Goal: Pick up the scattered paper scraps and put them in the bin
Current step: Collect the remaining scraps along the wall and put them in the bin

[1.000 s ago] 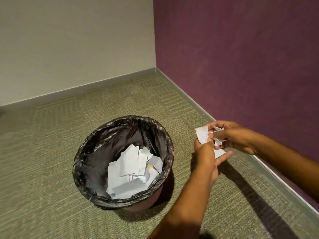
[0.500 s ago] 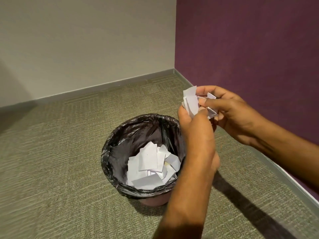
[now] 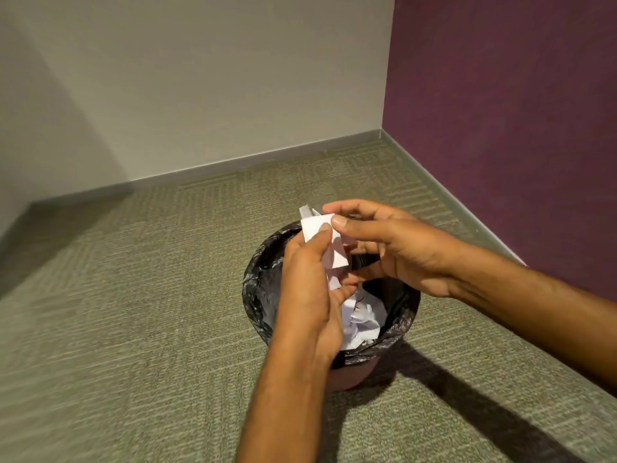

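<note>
Roughly three scraps, two hands.

Two bare arms come into the head view from the lower edge and the right edge, each ending in a bare hand. The left hand and the right hand carry no gloves, and no ring shows on any of the fingers that can be seen. Neither wrist shows a watch, strap or bracelet. Both forearms are uncovered for their whole visible length, with no sleeve or cuff edge in the frame. The nails that face the camera, on the thumbs, are short and plain, without polish. No tattoo, bandage or other marking shows on either arm.
</note>
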`<state>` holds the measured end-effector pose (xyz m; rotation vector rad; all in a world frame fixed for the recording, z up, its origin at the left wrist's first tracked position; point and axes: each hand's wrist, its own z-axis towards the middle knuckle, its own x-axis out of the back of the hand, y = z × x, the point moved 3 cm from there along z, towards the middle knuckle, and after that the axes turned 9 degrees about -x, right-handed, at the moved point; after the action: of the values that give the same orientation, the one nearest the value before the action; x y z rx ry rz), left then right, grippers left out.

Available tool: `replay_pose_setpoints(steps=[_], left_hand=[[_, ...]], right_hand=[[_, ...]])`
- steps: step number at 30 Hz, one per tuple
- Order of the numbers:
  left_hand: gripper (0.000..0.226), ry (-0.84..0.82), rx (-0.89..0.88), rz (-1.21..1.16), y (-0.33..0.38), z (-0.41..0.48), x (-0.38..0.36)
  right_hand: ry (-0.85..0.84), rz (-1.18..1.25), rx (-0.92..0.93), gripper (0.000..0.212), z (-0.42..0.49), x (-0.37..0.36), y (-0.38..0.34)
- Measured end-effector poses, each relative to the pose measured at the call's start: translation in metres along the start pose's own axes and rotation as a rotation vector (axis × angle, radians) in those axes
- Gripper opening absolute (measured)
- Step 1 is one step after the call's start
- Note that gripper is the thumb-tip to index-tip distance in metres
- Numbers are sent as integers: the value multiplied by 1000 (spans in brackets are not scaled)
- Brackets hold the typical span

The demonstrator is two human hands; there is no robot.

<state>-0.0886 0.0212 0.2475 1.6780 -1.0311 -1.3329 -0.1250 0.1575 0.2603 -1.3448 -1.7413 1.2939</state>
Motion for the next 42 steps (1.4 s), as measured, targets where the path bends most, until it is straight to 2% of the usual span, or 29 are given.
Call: replay_pose_setpoints(steps=[5,10,17,22,32,36,42], left_hand=[[44,-13,27,40,9,-6,12],[40,-55,40,69,17,-11,21],[35,16,27,53,26,-11,20],[39,30,12,41,24,-7,15],[27,-11,-10,68,11,14,3],[32,-30,10,76,4,30,-2],[39,-51,61,114,-8,61,-7]], right_hand=[[5,-16,-52,33,1,0,7],[22,-5,-54,32,-1,9,7],[59,31,-12,44,0,24,2],[59,88,22,40,-5,31,-1],[94,137,38,41,-6,42,-1],[93,180,36,43,10,39,1],[85,184,64,34,46,26,11]])
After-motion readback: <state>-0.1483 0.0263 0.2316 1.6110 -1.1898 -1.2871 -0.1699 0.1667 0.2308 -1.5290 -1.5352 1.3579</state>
